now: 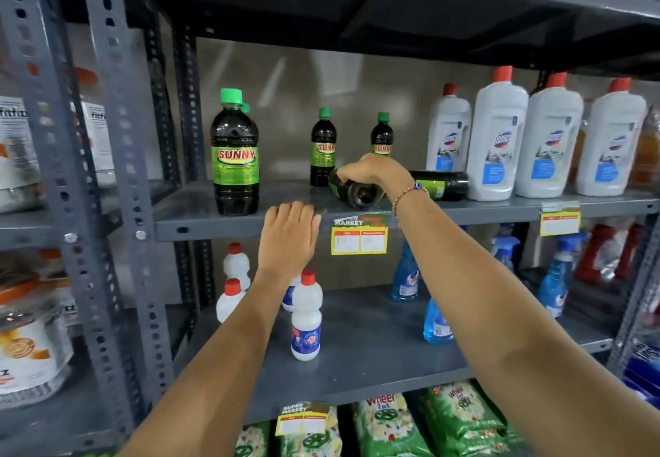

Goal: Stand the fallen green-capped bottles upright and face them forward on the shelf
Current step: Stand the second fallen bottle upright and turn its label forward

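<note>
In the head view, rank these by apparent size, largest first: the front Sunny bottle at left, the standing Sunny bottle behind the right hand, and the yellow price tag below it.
1. Front Sunny bottle, though nearest the camera.
2. Rear standing Sunny bottle and yellow price tag: too close to rank; right hand hides the bottle's base.

A: The shelf (221,222) looks like grey-painted metal, matt, with punched angle-iron uprights (107,156) and bright bolt heads.

B: The large green-capped bottle (234,156) reads as glossy clear plastic over dark liquid, with a ribbed plastic cap and a shiny printed label.

A: The fallen bottle (351,190) under the right hand (371,170) has the same glossy dark plastic. The wrist bracelet (410,194) appears beaded and metallic.

B: The white jugs (496,145) are smooth opaque plastic with a soft sheen. The price tag (359,240) looks like matt yellow paper. The detergent packs (389,428) are glossy, crinkled film.
</note>
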`<state>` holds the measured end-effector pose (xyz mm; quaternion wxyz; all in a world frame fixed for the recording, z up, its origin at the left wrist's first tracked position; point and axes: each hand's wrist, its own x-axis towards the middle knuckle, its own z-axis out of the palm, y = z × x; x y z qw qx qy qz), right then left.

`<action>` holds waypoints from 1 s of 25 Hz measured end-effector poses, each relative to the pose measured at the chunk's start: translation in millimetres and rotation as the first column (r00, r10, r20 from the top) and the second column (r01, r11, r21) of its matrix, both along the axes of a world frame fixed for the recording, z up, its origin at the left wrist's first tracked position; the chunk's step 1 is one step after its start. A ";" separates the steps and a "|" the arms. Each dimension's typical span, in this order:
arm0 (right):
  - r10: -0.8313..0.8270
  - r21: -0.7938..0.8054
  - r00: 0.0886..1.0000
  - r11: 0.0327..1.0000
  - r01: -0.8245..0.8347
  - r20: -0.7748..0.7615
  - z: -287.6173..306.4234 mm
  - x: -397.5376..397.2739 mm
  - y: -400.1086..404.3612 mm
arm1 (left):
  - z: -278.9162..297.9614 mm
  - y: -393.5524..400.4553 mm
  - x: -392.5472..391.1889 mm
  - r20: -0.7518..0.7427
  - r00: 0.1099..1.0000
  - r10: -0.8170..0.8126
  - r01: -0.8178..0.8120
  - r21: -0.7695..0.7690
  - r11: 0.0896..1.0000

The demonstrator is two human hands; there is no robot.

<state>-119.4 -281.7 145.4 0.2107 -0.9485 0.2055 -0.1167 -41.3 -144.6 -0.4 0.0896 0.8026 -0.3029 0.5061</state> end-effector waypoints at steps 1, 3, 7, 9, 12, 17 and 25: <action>0.003 -0.038 1.000 0.999 -0.004 -0.015 3.1 2.6 0.6 | -1.0 -0.4 0.7 -0.007 1.000 -0.007 0.007 -0.003 1.000; -0.011 -0.107 1.000 0.994 0.009 -0.016 6.7 11.5 -0.2 | -3.2 -1.1 1.0 -0.012 1.000 -0.005 0.005 -0.011 1.000; -0.049 -0.151 0.998 0.987 0.053 0.026 4.8 29.9 -6.6 | -4.9 -4.7 -1.6 0.003 0.999 0.036 -0.036 -0.040 0.999; -0.022 -0.152 0.999 0.988 0.017 -0.032 5.1 34.7 -5.6 | -4.5 -4.4 -2.6 0.001 0.999 0.046 -0.046 -0.037 0.998; -0.009 -0.204 0.997 0.979 -0.006 -0.073 4.5 40.5 -6.8 | -4.7 -5.3 -1.1 0.020 0.999 0.050 -0.049 -0.049 0.998; 0.008 0.154 0.945 0.986 -0.061 0.328 -20.0 45.8 -27.3 | -6.3 -7.0 2.7 0.053 0.996 0.072 -0.069 -0.063 0.996; 0.008 0.385 0.785 0.868 -0.312 0.619 -46.3 63.9 -24.9 | -7.8 -8.2 3.8 0.083 0.995 0.054 -0.045 -0.107 0.993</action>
